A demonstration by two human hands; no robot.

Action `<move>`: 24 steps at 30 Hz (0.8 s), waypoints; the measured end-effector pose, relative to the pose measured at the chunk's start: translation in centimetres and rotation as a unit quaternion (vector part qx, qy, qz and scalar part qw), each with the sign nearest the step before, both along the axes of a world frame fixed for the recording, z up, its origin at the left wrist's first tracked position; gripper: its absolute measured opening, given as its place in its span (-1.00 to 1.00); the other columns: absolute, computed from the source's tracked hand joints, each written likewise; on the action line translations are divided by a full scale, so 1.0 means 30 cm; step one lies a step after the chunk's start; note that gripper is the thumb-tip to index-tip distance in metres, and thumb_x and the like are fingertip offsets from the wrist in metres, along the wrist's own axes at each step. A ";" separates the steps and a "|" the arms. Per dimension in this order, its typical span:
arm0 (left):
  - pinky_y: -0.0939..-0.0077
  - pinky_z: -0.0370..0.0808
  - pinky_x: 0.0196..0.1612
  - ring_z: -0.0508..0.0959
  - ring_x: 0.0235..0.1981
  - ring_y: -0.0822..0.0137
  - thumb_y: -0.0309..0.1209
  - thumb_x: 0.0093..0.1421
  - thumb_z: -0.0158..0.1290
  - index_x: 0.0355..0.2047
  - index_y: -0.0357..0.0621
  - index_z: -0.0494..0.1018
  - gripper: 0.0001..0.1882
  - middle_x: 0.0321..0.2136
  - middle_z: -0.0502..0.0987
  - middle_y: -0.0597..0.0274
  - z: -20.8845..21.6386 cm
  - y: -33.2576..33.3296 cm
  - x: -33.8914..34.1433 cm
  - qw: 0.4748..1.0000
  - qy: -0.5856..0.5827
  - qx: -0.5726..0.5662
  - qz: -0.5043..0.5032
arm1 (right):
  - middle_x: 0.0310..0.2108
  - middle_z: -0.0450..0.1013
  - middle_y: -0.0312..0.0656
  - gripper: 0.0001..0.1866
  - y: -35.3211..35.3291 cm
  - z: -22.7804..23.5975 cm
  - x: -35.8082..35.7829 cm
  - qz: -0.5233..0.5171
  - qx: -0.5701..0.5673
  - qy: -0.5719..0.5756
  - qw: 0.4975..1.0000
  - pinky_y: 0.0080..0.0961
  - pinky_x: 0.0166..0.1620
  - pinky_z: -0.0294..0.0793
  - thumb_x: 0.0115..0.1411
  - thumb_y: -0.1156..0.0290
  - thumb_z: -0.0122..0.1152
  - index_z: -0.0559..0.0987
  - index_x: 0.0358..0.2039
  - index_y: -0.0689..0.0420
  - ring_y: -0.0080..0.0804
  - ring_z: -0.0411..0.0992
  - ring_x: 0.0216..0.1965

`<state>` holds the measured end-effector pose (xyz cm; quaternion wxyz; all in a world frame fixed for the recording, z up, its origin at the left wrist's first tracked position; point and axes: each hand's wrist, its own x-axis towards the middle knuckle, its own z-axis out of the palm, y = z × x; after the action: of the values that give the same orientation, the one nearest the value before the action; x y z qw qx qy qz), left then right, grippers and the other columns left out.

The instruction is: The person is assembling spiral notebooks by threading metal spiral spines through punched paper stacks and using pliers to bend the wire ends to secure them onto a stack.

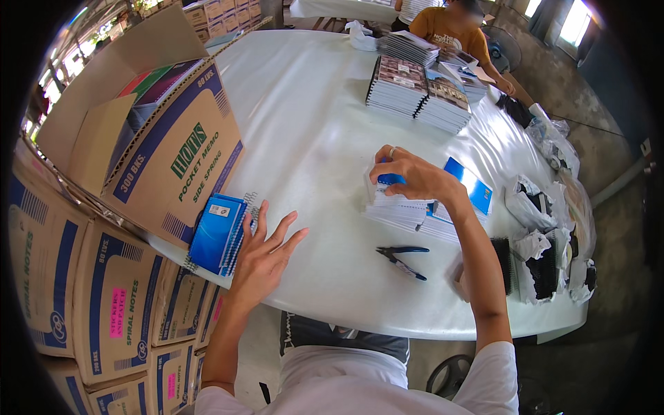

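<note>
Our left grip (263, 257) spreads loose beside blue notebooks (216, 232). Our right grip (423, 178) partly hides a notebook pile (395, 212), grasp unclear.

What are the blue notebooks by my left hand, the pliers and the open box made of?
Blue notebooks: probably paper; smooth covers suggest coated card. Their pale coils could be wire or plastic.
Pliers: likely metal, given a greyish patch; smooth blue grips, maybe plastic.
Open box: matte brown cardboard; its cut edge looks ridged.
</note>
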<state>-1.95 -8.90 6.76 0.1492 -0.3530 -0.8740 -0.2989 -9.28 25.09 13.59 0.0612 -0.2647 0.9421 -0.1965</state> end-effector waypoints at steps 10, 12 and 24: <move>-0.21 -0.07 0.36 0.07 0.39 -0.18 -0.71 0.05 0.10 0.03 0.02 0.58 -0.47 0.27 0.34 0.14 -0.020 0.048 0.006 0.999 -0.022 0.011 -0.040 | 0.06 0.33 -0.26 -0.65 0.003 0.004 -0.009 0.003 0.034 -0.024 0.999 -0.31 0.15 0.37 0.02 0.50 0.41 0.59 -0.15 -0.04 -0.21 0.33 0.06; -0.21 -0.06 0.35 0.08 0.39 -0.16 -0.71 0.05 0.10 0.03 0.01 0.58 -0.47 0.27 0.35 0.14 -0.018 0.056 0.008 0.999 -0.029 0.014 -0.043 | 0.05 0.33 -0.25 -0.65 0.003 0.005 -0.011 0.004 0.044 -0.031 0.999 -0.31 0.16 0.37 0.01 0.49 0.42 0.60 -0.15 -0.05 -0.21 0.33 0.06; -0.13 -0.03 0.36 0.13 0.38 -0.13 -0.75 0.05 0.09 0.01 0.01 0.59 -0.47 0.26 0.35 0.14 -0.040 0.074 0.011 0.997 -0.047 0.021 -0.065 | 0.02 0.35 -0.23 -0.64 0.032 0.037 -0.059 0.055 0.003 -0.069 0.996 -0.36 0.05 0.43 0.00 0.48 0.44 0.64 -0.15 -0.11 -0.23 0.39 -0.01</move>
<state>-1.63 -6.69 5.56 0.0960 -0.3913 -0.8488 -0.3422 -11.04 26.07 14.72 0.1378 -0.3014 0.9202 -0.2083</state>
